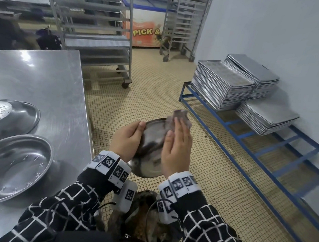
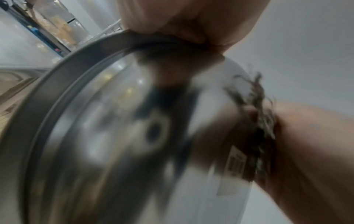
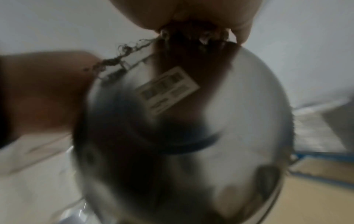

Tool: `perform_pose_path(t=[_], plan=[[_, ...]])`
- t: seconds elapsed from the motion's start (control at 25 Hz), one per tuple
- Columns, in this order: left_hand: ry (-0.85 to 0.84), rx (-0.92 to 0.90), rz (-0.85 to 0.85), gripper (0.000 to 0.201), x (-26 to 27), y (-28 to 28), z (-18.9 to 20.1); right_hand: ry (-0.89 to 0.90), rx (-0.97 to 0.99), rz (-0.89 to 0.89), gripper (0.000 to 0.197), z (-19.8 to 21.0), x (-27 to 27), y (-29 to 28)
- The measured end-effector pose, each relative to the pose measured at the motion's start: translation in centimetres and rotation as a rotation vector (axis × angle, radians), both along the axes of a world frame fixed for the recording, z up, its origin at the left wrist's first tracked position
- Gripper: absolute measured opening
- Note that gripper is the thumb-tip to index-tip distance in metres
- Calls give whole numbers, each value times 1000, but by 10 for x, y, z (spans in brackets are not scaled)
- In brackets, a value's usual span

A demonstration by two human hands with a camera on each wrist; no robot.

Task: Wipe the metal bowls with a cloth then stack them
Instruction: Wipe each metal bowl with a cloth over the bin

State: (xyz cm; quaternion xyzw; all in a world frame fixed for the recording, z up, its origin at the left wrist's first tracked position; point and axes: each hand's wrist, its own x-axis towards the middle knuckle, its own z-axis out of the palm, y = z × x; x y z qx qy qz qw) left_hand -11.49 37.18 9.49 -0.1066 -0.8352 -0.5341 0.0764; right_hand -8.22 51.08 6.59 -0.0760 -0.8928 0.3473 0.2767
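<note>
Mid-wipe: bowl (image 1: 149,150) held off the table (image 1: 44,86) edge, gripped at its rim by left hand (image 1: 127,139); cloth (image 1: 179,118) pressed on by flat right hand (image 1: 175,150). On the table, two more bowls (image 1: 12,167), unstacked, one apparently soiled.

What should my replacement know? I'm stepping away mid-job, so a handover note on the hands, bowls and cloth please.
Left hand grips the held bowl by its rim, over the floor.
Right hand presses the cloth flat against it.
Two more bowls sit unstacked on the steel table: the far bowl upside down with specks on its base, the near bowl upright.
Left: finish wiping, wipe the rest as needed, stack all three.
</note>
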Motion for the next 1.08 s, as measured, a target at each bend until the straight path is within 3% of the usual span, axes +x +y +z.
perform_pose_path(t=[0.16,0.24,0.4,0.48,0.6,0.76,0.92,1.08], plan=[[-101,189,52,34,-3,-11,-7,-229,-761,-75,38,-5,3,35],[-144,220,62,34,-8,-15,-17,-316,-822,-82,32,-10,9,44],[-196,58,-5,18,-15,-19,-37,-280,-659,-86,31,-13,11,56],[-174,-11,-72,22,-12,-17,-38,-254,-530,-34,28,-9,8,66],[-202,-31,-166,31,-9,-12,-30,-266,-262,110,21,4,-2,76],[-99,-200,-250,11,-11,-2,-22,-288,156,357,17,21,-14,71],[-92,-205,-217,25,-12,2,-19,-255,183,355,27,16,-18,58],[-95,-151,-90,30,-11,4,-19,41,94,196,32,7,-10,40]])
